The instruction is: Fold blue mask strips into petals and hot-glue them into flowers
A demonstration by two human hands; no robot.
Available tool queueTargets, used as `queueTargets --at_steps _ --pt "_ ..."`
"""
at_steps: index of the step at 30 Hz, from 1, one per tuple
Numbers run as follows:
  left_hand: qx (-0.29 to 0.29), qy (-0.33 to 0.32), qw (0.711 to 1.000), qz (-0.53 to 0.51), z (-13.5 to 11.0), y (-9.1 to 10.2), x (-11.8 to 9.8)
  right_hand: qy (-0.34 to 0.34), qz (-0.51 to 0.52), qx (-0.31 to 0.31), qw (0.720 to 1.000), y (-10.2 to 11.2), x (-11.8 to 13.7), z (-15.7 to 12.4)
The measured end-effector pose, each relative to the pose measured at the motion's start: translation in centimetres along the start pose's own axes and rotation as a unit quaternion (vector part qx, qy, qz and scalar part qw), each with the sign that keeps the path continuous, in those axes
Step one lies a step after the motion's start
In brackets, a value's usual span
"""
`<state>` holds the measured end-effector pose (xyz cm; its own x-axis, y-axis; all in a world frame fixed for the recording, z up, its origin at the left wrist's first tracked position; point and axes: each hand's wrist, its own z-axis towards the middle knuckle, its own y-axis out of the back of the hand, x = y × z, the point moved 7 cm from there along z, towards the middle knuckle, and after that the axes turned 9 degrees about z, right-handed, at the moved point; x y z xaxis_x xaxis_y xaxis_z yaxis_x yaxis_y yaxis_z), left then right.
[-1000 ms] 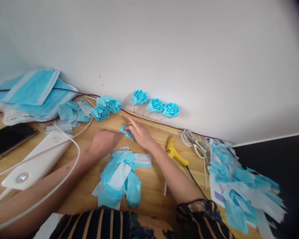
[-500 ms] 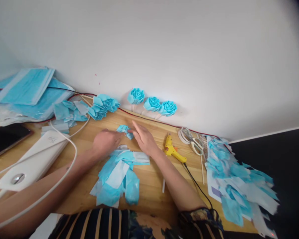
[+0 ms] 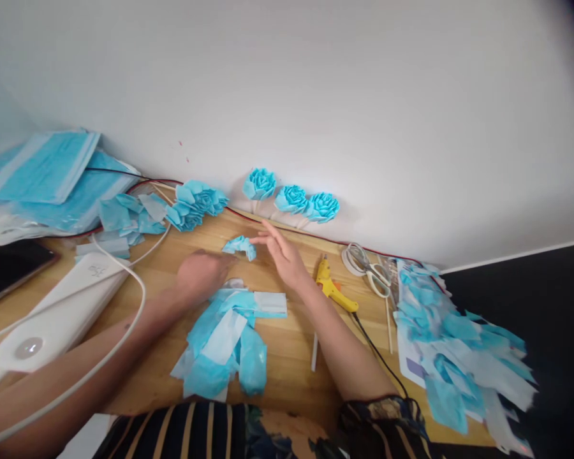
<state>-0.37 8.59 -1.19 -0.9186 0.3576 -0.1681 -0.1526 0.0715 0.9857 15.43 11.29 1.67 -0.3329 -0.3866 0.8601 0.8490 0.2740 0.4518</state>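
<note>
A small ruffled blue fabric flower piece (image 3: 240,246), partly formed, is held above the wooden table between my two hands. My left hand (image 3: 201,275) is closed at its lower left, fingertips under the piece; motion blurs the fingers. To the right, my right hand (image 3: 284,256) has its fingers stretched out and apart, with a fingertip at the piece's right edge. Just below my hands lies a loose pile of blue and white mask fabric strips (image 3: 220,341). A yellow glue gun (image 3: 332,287) rests beside my right forearm.
Finished blue flowers (image 3: 293,199) lean against the wall, more flowers (image 3: 198,203) lie to the left. Stacked masks (image 3: 43,169), a phone (image 3: 14,268) and a white power bank (image 3: 60,312) with a looping cable occupy the left. Scissors (image 3: 380,280) and fabric scraps (image 3: 459,344) lie right.
My right hand has lifted slightly and turned, its fingers now pointing more up and left. The blue flower piece shows more of its curved, arched shape. My left hand stays almost in place.
</note>
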Motion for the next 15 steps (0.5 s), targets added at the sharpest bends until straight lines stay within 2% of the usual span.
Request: queueTargets --at_steps 2,4,10,15 --pt "0.005 -0.003 1.0 0.016 0.0 0.0 -0.1 -0.006 0.027 -0.024 0.999 1.1 0.1 -0.7" --pt "-0.005 -0.008 1.0 0.025 -0.1 0.2 -0.2 -0.017 0.026 -0.019 0.999 1.3 0.0 -1.3" --pt "-0.115 0.015 0.993 -0.022 -0.8 2.1 0.2 -0.036 0.02 -0.003 0.999 0.3 -0.5 -1.9" --pt "-0.119 -0.008 0.992 -0.035 -0.7 1.6 -0.2 -0.022 -0.015 0.021 0.999 -0.6 -0.6 -1.4"
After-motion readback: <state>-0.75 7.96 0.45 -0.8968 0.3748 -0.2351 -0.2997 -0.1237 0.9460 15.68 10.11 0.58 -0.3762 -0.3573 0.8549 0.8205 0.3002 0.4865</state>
